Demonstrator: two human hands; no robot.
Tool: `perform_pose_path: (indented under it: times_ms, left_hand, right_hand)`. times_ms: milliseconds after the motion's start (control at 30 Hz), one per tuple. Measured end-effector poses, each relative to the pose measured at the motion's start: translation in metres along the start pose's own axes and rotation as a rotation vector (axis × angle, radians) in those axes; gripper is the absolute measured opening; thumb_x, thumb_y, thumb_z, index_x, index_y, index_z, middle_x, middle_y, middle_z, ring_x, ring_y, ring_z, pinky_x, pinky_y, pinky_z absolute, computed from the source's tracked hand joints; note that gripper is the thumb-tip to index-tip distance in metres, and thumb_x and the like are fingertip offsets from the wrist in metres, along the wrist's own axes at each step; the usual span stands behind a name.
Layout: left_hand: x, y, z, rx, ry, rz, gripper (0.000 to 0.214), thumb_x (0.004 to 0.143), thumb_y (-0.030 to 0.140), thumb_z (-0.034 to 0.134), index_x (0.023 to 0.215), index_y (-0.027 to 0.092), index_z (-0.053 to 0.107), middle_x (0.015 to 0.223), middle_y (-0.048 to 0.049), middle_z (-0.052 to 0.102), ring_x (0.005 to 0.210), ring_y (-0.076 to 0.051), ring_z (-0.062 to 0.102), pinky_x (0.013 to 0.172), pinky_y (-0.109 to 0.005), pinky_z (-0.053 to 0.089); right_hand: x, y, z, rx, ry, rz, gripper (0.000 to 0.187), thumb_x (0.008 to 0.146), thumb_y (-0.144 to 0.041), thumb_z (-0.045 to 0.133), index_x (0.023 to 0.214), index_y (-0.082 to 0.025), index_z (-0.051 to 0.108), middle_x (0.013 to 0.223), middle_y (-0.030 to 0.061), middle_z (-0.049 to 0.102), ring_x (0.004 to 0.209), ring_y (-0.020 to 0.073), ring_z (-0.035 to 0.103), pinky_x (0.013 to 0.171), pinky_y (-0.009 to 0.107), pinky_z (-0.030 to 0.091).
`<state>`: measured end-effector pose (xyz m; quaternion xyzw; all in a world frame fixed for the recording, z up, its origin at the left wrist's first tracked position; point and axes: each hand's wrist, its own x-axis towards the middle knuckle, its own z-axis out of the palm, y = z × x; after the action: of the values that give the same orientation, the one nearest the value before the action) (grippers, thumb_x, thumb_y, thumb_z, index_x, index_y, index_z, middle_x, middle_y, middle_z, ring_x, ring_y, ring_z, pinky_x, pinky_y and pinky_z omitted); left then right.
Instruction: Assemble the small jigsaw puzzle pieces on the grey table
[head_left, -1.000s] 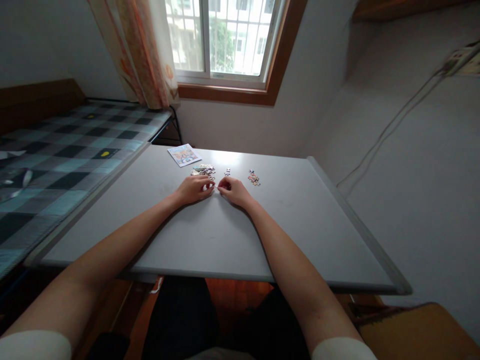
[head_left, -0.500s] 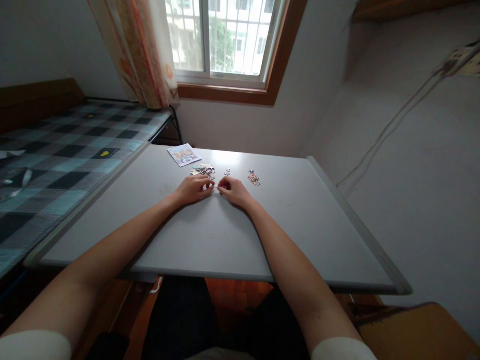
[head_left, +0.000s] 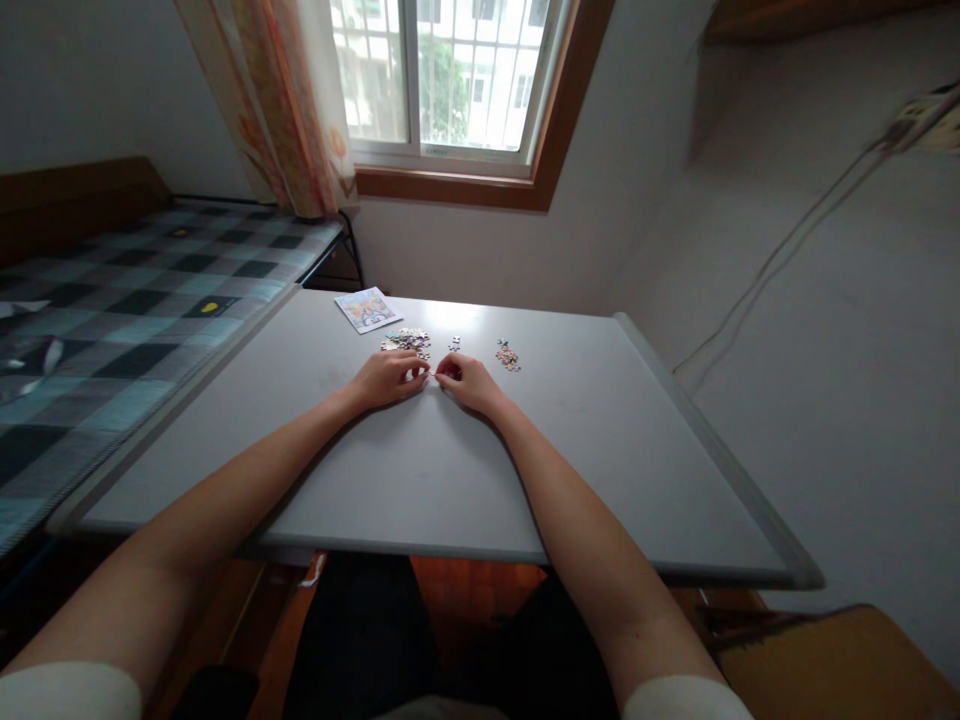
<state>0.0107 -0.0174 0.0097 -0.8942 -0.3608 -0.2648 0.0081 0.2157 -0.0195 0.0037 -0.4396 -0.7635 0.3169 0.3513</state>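
My left hand (head_left: 391, 379) and my right hand (head_left: 466, 381) meet over the middle of the table, thumbs and forefingers pinched. Between the fingertips a small jigsaw puzzle piece (head_left: 431, 374) shows, mostly covered by the fingers. Just beyond my left hand lies a loose heap of puzzle pieces (head_left: 406, 340). A few joined or touching pieces (head_left: 454, 343) sit past my right hand. Farther right is a smaller pile of orange-toned pieces (head_left: 508, 358). Behind the big heap lies a square picture sheet (head_left: 368, 310) with a colourful print.
The white table (head_left: 450, 480) has a raised grey edge on the left and right. A bed with a checked cover (head_left: 225, 265) stands along its left side. A wooden stool or chair (head_left: 840, 665) is at the lower right. A window and curtain (head_left: 289, 110) are beyond.
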Motion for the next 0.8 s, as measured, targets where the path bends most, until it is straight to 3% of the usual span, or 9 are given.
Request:
perform_pose_path:
  times_ms: [800]
  left_hand:
    - [0.0003,0.0003,-0.0008,-0.005,0.003,0.004,0.024,0.09,0.035,0.053,0.092,0.019,0.071,0.076,-0.0021,0.066,0.06,-0.011,0.054,0.06,-0.023,0.04]
  right_hand:
    - [-0.0003,-0.0005,-0.0012,-0.001,-0.004,-0.004,0.008,0.077,-0.021,0.061,0.081,-0.015,0.065,0.071,0.0001,0.062,0.066,0.0115,0.053,0.066,0.025,0.042]
